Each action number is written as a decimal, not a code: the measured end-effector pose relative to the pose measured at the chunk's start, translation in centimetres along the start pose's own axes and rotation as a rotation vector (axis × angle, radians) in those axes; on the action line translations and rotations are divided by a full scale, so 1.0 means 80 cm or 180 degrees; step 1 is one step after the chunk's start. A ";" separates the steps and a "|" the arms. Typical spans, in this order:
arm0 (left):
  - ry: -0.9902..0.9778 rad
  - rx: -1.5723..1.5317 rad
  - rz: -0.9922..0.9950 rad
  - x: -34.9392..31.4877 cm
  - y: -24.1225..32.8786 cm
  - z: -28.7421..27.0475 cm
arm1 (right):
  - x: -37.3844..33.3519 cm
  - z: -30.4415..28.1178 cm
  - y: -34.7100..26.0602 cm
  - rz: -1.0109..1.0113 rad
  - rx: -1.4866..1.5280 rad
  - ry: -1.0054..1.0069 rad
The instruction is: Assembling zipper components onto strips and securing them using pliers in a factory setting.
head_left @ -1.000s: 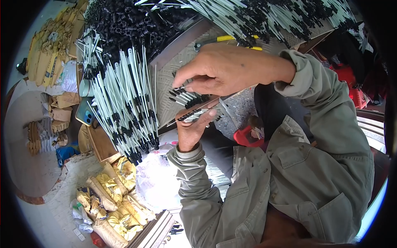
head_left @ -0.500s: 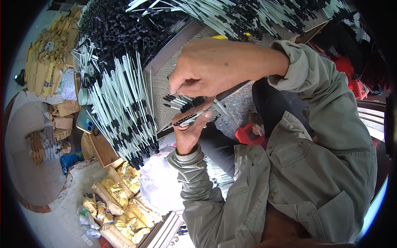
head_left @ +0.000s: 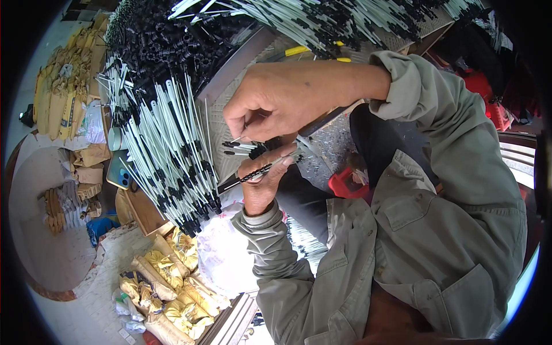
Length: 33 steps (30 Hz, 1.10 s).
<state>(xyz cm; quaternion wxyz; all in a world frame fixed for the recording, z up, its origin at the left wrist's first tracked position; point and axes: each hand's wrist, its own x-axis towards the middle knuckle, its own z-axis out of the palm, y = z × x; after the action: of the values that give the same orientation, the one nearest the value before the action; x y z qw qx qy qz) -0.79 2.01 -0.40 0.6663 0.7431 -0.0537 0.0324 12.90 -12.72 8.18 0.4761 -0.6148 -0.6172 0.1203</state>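
My left hand (head_left: pixel 259 185) is closed around a small bundle of thin sticks. A black twisted-looking stick (head_left: pixel 261 172) lies across its fingers, and several dark, pale-ended sticks (head_left: pixel 240 148) poke out beyond them. Just above, my right hand (head_left: pixel 282 98) is bent into a pinch, with a thin stick (head_left: pixel 234 140) at its fingertips, close to the ends of the bundle. Its fingers partly hide the stick. Left of both hands lies a thick stack of pale thin sticks with black sleeves (head_left: pixel 167 138).
A large heap of small black fittings (head_left: pixel 172 46) lies at the far left, beside a low board (head_left: pixel 236 63). More pale sticks (head_left: pixel 322 23) spread along the far side, near a yellow-handled tool (head_left: pixel 296 50). A phone (head_left: pixel 119 171), red basket (head_left: pixel 345 183) and yellow packages (head_left: pixel 181 299) surround the workplace.
My right hand has shifted slightly left and down, bringing its pinched fingertips to the bundle's ends. The left hand stays nearly in place, and more of the yellow-handled tool shows.
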 end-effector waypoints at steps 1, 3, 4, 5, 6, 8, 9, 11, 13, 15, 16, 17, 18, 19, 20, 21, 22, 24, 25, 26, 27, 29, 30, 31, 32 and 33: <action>-0.0011 -0.0002 -0.0002 0.001 0.000 0.001 | 0.000 -0.001 0.000 0.0007 -0.0002 0.0008; 0.0000 -0.0201 -0.0080 -0.001 -0.002 0.001 | 0.002 0.002 0.000 0.0005 -0.0003 0.0035; 0.0002 -0.0204 -0.0081 -0.001 -0.003 0.001 | 0.002 0.004 0.002 0.0007 -0.0003 0.0033; 0.0010 -0.0167 -0.0039 -0.002 -0.006 0.000 | 0.002 0.007 0.004 -0.0079 -0.0088 0.0039; 0.0020 -0.0130 0.0005 -0.002 -0.007 0.000 | 0.003 0.008 0.005 -0.0167 -0.0175 0.0044; 0.0062 -0.0113 0.0056 -0.003 -0.009 0.001 | 0.001 0.005 0.004 -0.0134 -0.0116 0.0013; 0.0099 -0.0099 0.0106 -0.004 -0.009 0.002 | 0.000 0.003 0.003 -0.0096 -0.0059 -0.0015; 0.0304 -0.0338 0.0031 -0.005 -0.004 0.014 | -0.004 0.000 0.003 -0.0030 -0.0008 0.0004; 0.0457 -0.0711 -0.0007 -0.006 0.002 0.023 | -0.005 -0.004 0.005 0.0044 0.0027 0.0024; 0.0456 -0.0745 0.0033 -0.008 0.002 0.024 | -0.003 -0.005 0.005 0.0051 -0.0116 -0.0007; 0.0445 -0.0771 0.0061 -0.009 0.003 0.025 | -0.002 -0.006 0.004 0.0047 -0.0128 -0.0023; 0.0458 -0.0780 0.0075 -0.009 0.002 0.024 | 0.001 -0.009 0.001 0.0118 -0.0268 -0.0125; 0.0411 -0.0640 0.0059 -0.010 0.002 0.021 | 0.003 -0.010 -0.002 0.0188 -0.0408 -0.0226; 0.0365 -0.0500 0.0043 -0.010 0.002 0.019 | 0.004 -0.009 -0.003 0.0182 -0.0418 -0.0245; 0.0375 -0.0510 0.0061 -0.009 0.002 0.018 | 0.006 -0.009 -0.005 0.0239 -0.0485 -0.0295; 0.0265 -0.0434 0.0097 -0.008 0.002 0.017 | 0.007 -0.008 -0.006 0.0294 -0.0551 -0.0345; 0.0157 -0.0358 0.0132 -0.008 0.002 0.016 | 0.008 -0.006 -0.006 0.0287 -0.0565 -0.0364; 0.0168 -0.0376 0.0070 -0.008 0.007 0.015 | 0.007 -0.002 -0.003 0.0367 -0.0108 -0.0108; 0.0167 -0.0389 -0.0012 -0.008 0.008 0.015 | 0.007 -0.001 -0.001 0.0359 -0.0125 -0.0129; 0.0186 -0.0404 0.0006 -0.008 0.008 0.014 | 0.007 0.000 0.002 0.0239 -0.0023 -0.0079; 0.0135 -0.0367 0.0026 -0.007 0.006 0.013 | 0.007 0.001 0.004 0.0121 0.0077 -0.0030; 0.0086 -0.0352 0.0066 -0.006 0.006 0.013 | 0.005 -0.001 0.006 0.0120 0.0069 -0.0009; 0.0183 -0.0304 -0.0051 -0.008 0.007 0.013 | 0.004 -0.002 0.006 0.0121 0.0073 0.0041; 0.0275 -0.0258 -0.0166 -0.011 0.008 0.013 | 0.003 0.000 0.005 0.0140 0.0138 0.0035; 0.0281 -0.0134 0.0014 -0.012 0.004 0.014 | 0.002 0.000 0.004 0.0162 0.0173 0.0045; 0.0363 -0.0236 0.0207 -0.014 -0.001 0.017 | -0.001 0.002 0.005 0.0145 0.0208 0.0008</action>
<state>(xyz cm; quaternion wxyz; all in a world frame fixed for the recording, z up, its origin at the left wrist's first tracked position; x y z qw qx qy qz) -1.93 0.73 -0.74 0.6939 0.7127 -0.0409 0.0942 13.04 -12.65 7.78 0.4938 -0.6129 -0.5982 0.1504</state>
